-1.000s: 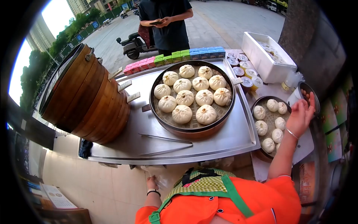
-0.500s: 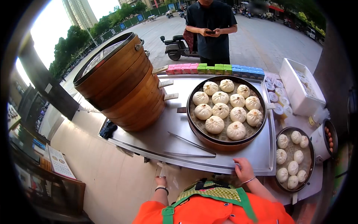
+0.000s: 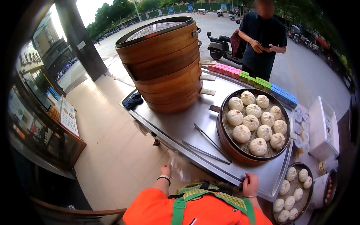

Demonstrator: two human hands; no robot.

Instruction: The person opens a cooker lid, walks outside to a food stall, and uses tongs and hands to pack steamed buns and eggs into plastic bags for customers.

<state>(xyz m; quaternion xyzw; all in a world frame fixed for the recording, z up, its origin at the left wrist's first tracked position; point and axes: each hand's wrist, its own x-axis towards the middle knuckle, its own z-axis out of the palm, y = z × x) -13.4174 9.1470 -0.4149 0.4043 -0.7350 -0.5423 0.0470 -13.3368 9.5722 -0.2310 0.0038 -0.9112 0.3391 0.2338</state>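
My left hand (image 3: 165,171) is low in front of the table, its fingers closed on a thin clear plastic bag (image 3: 181,170) that hangs to its right. My right hand (image 3: 250,183) rests at the table's (image 3: 176,125) near edge, holding nothing visible, fingers loosely bent and thumb apart. Metal tongs (image 3: 212,145) lie spread on the steel top between the hands and the steamers. Beyond my right hand, an uncovered round bamboo steamer (image 3: 240,157) holds several pleated white buns (image 3: 258,146). A tall stack of bamboo steamers (image 3: 165,71) stands at the left.
Pink, green and blue small boxes (image 3: 255,80) line the far edge. At the right are a white foam box (image 3: 323,129), lidded cups (image 3: 300,129), a second bun tray (image 3: 305,195) and a pot of eggs (image 3: 330,187). A person (image 3: 262,41) stands across the table near a scooter (image 3: 221,47).
My view has swung left, so the table and steamers sit further right and tilted. My left hand still holds the bag; my right hand stays by the table edge.
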